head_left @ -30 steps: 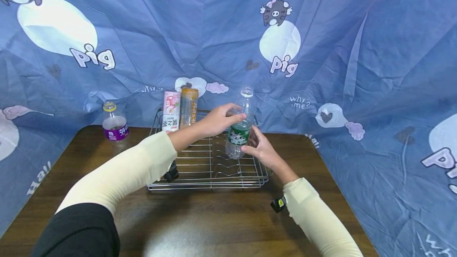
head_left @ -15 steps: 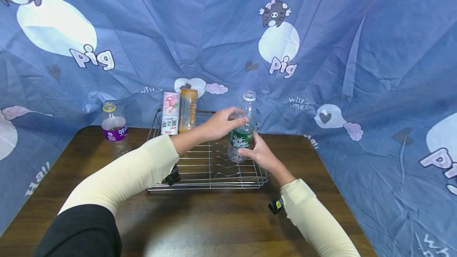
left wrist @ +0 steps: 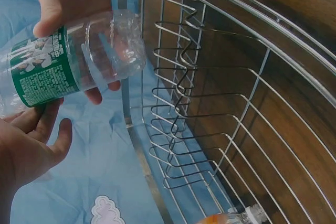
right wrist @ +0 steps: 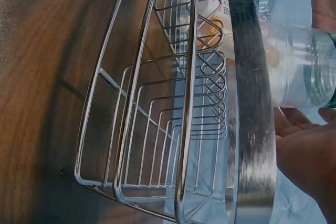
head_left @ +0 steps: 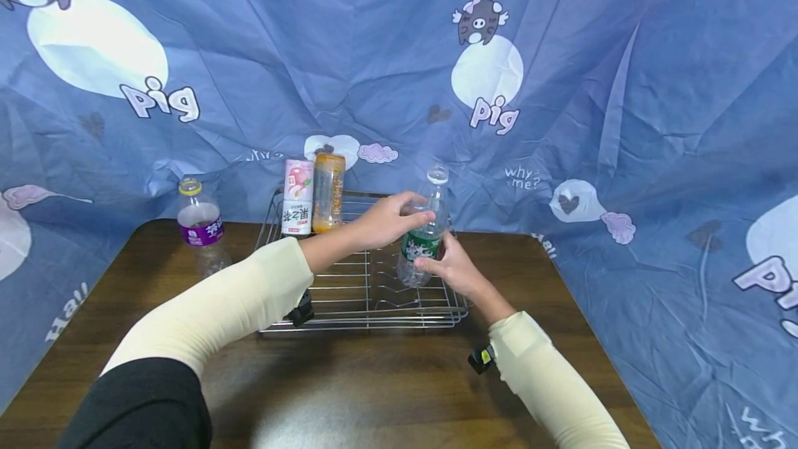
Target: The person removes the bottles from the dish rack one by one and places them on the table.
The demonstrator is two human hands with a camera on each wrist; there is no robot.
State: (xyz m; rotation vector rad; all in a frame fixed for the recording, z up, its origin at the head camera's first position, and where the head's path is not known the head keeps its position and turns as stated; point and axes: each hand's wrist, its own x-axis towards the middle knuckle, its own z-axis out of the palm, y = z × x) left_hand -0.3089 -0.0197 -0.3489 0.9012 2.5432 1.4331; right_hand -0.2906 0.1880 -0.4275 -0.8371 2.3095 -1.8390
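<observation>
A clear plastic bottle [head_left: 421,244] with a green label is held slightly tilted, neck up, over the right part of the wire dish rack [head_left: 368,324]. My left hand [head_left: 393,219] grips its upper part from the left, and my right hand [head_left: 458,267] grips it lower down from the right. In the left wrist view the bottle's base [left wrist: 128,43] hangs apart from the rack's wavy wires [left wrist: 178,77]. The right wrist view shows the bottle [right wrist: 294,66] beyond the rack's flat metal edge [right wrist: 254,129], with part of the label cut off by the frame.
At the rack's back left stand a pink-and-white bottle [head_left: 297,197], its lettering upside down, and a clear bottle with orange print [head_left: 328,192]. A purple-labelled bottle [head_left: 202,227] with a yellow neck stands on the wooden table [head_left: 374,386], left of the rack. A blue cloth [head_left: 386,54] hangs behind.
Both hands and the green-labelled bottle have moved slightly down and to the right. The bottle leans a little more to the right. The other bottles and the rack have stayed put.
</observation>
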